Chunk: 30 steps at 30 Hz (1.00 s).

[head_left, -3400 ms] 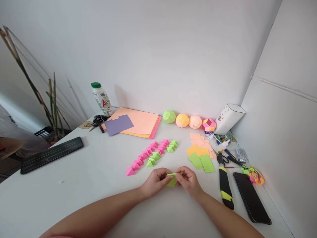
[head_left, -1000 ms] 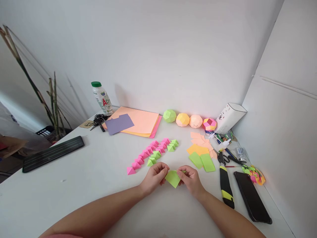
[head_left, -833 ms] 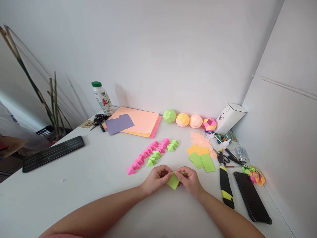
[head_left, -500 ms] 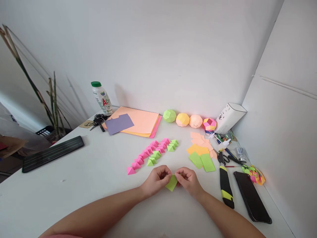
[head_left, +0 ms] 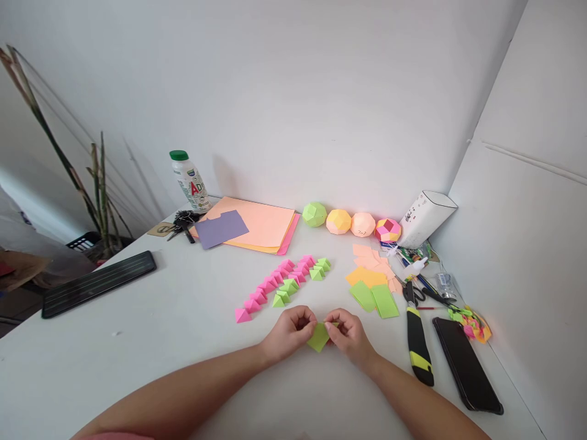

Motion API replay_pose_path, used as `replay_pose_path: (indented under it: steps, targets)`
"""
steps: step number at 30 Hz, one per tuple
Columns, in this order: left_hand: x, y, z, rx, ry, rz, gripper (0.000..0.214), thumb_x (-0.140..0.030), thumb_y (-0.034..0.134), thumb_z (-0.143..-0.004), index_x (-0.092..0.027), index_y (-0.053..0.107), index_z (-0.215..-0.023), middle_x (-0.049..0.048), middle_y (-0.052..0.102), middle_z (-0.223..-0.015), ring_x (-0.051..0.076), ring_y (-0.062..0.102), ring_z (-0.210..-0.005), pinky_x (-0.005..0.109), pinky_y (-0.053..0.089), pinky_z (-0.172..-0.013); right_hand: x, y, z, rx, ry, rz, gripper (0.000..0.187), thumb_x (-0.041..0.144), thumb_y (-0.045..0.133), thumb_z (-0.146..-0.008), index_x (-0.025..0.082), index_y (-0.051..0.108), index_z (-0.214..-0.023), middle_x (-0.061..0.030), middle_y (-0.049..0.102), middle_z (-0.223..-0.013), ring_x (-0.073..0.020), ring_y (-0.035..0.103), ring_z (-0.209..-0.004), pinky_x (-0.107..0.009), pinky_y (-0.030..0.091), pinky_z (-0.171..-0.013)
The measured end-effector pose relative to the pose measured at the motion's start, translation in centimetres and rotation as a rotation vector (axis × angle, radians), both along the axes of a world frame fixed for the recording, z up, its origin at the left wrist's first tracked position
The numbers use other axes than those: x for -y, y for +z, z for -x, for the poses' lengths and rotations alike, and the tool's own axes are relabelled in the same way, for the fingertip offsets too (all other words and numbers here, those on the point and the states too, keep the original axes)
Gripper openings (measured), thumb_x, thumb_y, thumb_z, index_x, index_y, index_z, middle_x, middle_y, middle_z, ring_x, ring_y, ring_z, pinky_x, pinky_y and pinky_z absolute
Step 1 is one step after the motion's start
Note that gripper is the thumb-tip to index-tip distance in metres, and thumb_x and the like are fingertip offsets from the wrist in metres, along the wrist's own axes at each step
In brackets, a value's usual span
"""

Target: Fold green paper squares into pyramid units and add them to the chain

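A small green folded paper piece point(head_left: 319, 337) is pinched between both my hands just above the white table point(head_left: 160, 330). My left hand point(head_left: 291, 332) grips its left edge with curled fingers. My right hand point(head_left: 351, 333) pinches its right edge. Beyond my hands lie rows of folded pink pyramids point(head_left: 270, 284) and green pyramids point(head_left: 288, 287). Flat green paper slips point(head_left: 375, 298) and orange slips point(head_left: 367, 276) lie to the right of them.
Paper balls point(head_left: 338, 221) line the back wall beside a white box point(head_left: 426, 218). A utility knife point(head_left: 418, 342), scissors point(head_left: 410, 292) and a black phone point(head_left: 465, 363) lie at the right. Coloured sheets point(head_left: 252, 226), keys point(head_left: 181, 223), a bottle point(head_left: 188, 181) and a black keyboard point(head_left: 94, 284) sit at the left.
The green piece showed a wider triangular face one second ago; my hands have closed in on it and it looks narrower now. Nothing else on the table moved.
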<state>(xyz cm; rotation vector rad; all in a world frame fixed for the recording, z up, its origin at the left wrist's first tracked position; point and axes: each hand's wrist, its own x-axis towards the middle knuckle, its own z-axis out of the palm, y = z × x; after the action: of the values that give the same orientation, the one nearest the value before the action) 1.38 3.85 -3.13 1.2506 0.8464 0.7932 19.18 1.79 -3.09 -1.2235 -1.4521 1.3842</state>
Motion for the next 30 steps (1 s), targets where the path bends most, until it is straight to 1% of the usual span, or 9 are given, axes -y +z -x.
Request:
replay_pose_path:
  steps: [3,5,8,12,17,20,24,27,30]
  targets:
    - [0.20,0.02,-0.04,-0.023,-0.018,-0.025,0.016,-0.028,0.057,-0.076,-0.015,0.052,-0.069,-0.0019,0.051,-0.063,0.009,0.045,-0.056,0.020,0.037,-0.051,0.12,0.13,0.22,0.073,0.018,-0.080,0.013,0.028,0.057,-0.078,0.017,0.056,-0.073,0.0042,0.046,-0.056,-0.0080,0.040,-0.046,-0.020,0.032,-0.042]
    - [0.27,-0.01,-0.07,-0.039,-0.025,-0.042,0.016,-0.028,0.058,-0.076,-0.015,0.052,-0.069,-0.0018,0.051,-0.063,0.009,0.045,-0.055,0.020,0.036,-0.050,0.18,0.29,0.34,0.097,0.012,-0.113,0.012,0.025,0.057,-0.076,0.016,0.056,-0.068,0.0040,0.046,-0.055,-0.0079,0.038,-0.046,-0.020,0.031,-0.042]
    - [0.19,-0.14,-0.05,-0.032,-0.014,-0.037,0.016,-0.028,0.060,-0.074,-0.015,0.052,-0.067,-0.0021,0.050,-0.062,0.009,0.044,-0.055,0.020,0.035,-0.050,0.23,0.43,0.37,0.057,-0.036,-0.075,0.012,0.024,0.056,-0.075,0.017,0.055,-0.065,0.0036,0.047,-0.053,-0.0093,0.042,-0.046,-0.021,0.034,-0.043]
    - [-0.06,-0.26,0.02,0.037,0.021,0.040,0.019,-0.031,0.061,-0.074,-0.016,0.050,-0.068,-0.0032,0.049,-0.061,0.008,0.044,-0.053,0.019,0.035,-0.047,0.12,0.13,0.12,-0.018,-0.148,0.002,0.012,0.026,0.057,-0.074,0.018,0.053,-0.066,0.0031,0.051,-0.050,-0.0123,0.050,-0.046,-0.024,0.040,-0.045]
    - [-0.23,0.03,0.06,0.049,0.085,0.119,0.025,-0.037,0.063,-0.073,-0.017,0.048,-0.069,-0.0055,0.045,-0.057,0.007,0.040,-0.048,0.018,0.034,-0.042,-0.33,-0.13,-0.25,-0.149,-0.266,0.017,0.017,0.031,0.054,-0.079,0.019,0.049,-0.068,0.0015,0.058,-0.057,-0.0105,0.049,-0.043,-0.022,0.037,-0.041]
    - [-0.20,0.15,0.02,0.020,0.096,0.136,0.030,-0.044,0.062,-0.073,-0.017,0.048,-0.071,-0.0058,0.046,-0.056,0.007,0.042,-0.044,0.018,0.036,-0.039,-0.45,0.08,-0.25,-0.202,-0.227,0.013,0.020,0.037,0.052,-0.083,0.019,0.049,-0.074,0.0033,0.055,-0.055,-0.0108,0.049,-0.045,-0.022,0.038,-0.044]
    - [-0.03,0.04,-0.01,0.009,0.044,0.101,0.034,-0.050,0.057,-0.077,-0.017,0.049,-0.076,-0.0040,0.054,-0.057,0.008,0.049,-0.039,0.019,0.034,-0.038,-0.32,0.15,-0.09,-0.142,-0.117,0.032,0.024,0.042,0.058,-0.081,0.019,0.053,-0.080,0.0048,0.051,-0.055,-0.0112,0.050,-0.049,-0.023,0.040,-0.048]
    - [0.05,-0.06,0.01,0.035,0.056,0.098,0.034,-0.051,0.055,-0.080,-0.016,0.050,-0.078,-0.0016,0.059,-0.060,0.011,0.056,-0.046,0.020,0.039,-0.042,-0.31,-0.01,-0.01,-0.110,-0.117,0.042,0.027,0.045,0.059,-0.081,0.018,0.055,-0.080,0.0032,0.053,-0.057,-0.0117,0.051,-0.050,-0.024,0.041,-0.048]
    - [0.02,-0.11,-0.04,0.066,0.080,0.078,0.035,-0.051,0.052,-0.082,-0.016,0.053,-0.077,-0.0006,0.060,-0.061,0.013,0.059,-0.053,0.023,0.044,-0.048,-0.43,-0.13,-0.01,-0.116,-0.138,0.046,0.032,0.047,0.059,-0.080,0.017,0.057,-0.089,0.0026,0.055,-0.057,-0.0121,0.051,-0.049,-0.025,0.042,-0.048]
